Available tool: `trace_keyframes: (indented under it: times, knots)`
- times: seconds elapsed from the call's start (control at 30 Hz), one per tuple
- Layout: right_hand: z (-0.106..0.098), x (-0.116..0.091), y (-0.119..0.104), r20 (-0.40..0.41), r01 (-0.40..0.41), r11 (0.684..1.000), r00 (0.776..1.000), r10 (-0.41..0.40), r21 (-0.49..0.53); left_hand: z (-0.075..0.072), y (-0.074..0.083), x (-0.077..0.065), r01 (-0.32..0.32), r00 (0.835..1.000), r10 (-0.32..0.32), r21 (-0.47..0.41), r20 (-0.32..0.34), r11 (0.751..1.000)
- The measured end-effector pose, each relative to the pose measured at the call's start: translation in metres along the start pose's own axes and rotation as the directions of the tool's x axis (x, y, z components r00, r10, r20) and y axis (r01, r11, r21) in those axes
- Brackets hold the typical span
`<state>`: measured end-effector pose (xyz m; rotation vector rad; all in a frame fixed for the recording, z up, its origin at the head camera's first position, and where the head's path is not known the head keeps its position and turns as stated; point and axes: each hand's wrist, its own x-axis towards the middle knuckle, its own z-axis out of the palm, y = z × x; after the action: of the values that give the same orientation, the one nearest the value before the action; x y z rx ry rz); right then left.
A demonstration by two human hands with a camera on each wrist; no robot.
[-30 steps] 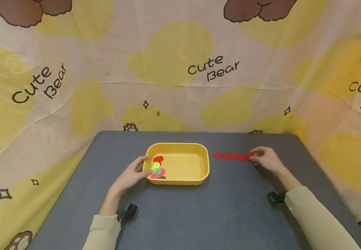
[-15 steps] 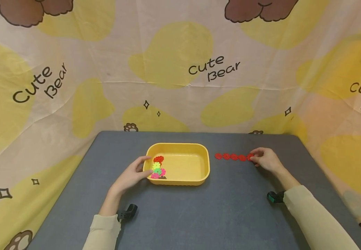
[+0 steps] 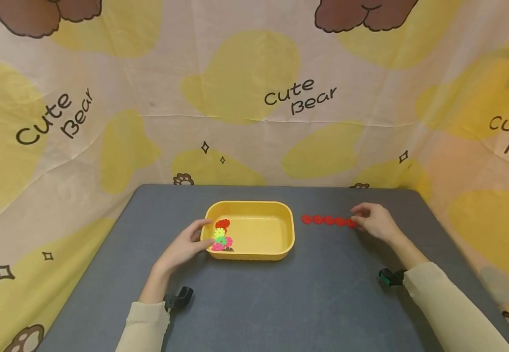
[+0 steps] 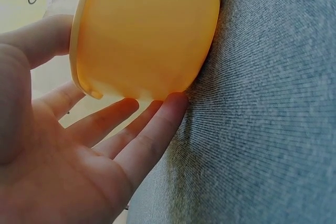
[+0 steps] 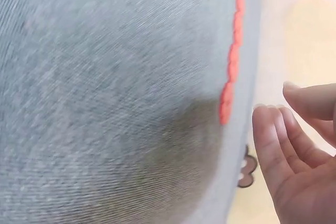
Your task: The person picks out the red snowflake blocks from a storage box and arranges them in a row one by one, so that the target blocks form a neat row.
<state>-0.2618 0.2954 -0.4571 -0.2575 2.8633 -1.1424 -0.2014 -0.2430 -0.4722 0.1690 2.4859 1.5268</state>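
A row of several red toothed plastic discs (image 3: 328, 220) lies on the table right of a yellow box (image 3: 258, 252). My right hand (image 3: 375, 222) hovers at the row's right end. In the right wrist view its thumb and fingertips are apart, with nothing between them, away from the red discs (image 5: 226, 103). My left hand (image 3: 184, 247) holds the left end of the box. Its thumb hooks over the rim, and its fingers press the outer wall of the yellow box (image 4: 142, 35). Inside, near that hand, are yellow, green, pink and red discs (image 3: 221, 234), partly hidden by the thumb.
The grey table (image 3: 254, 303) reaches back to a printed cloth (image 3: 236, 98) that hangs behind and along both sides. Both wrists wear dark bands, the left band (image 3: 179, 298) and the right band (image 3: 390, 277).
My right hand has let go of the rightmost red disc and lifted slightly; that disc now lies in line with the others. My left hand and the box have stayed put.
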Motion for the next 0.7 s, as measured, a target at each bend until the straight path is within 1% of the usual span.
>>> trace_keyframes:
  times: [0.17,0.27,0.43,0.7]
  knots:
    - [0.000,-0.002,-0.013,-0.029,0.050,0.998,0.998,-0.051,-0.047,0.000,-0.001,0.001,0.003,1.000,-0.003,-0.004,0.003,1.000]
    - [0.001,-0.004,-0.023,-0.050,0.070,0.996,0.996,-0.072,-0.056,0.000,0.000,0.001,0.005,1.000,-0.005,-0.008,0.003,1.000]
    - [0.004,-0.007,-0.039,-0.063,0.079,0.997,0.995,-0.080,-0.018,0.000,-0.001,0.001,0.002,1.000,-0.002,-0.008,0.002,1.000]
    - [0.008,-0.008,-0.065,-0.045,0.102,0.994,0.994,-0.100,0.040,0.000,-0.001,0.001,0.001,1.000,-0.001,-0.003,-0.003,1.000]
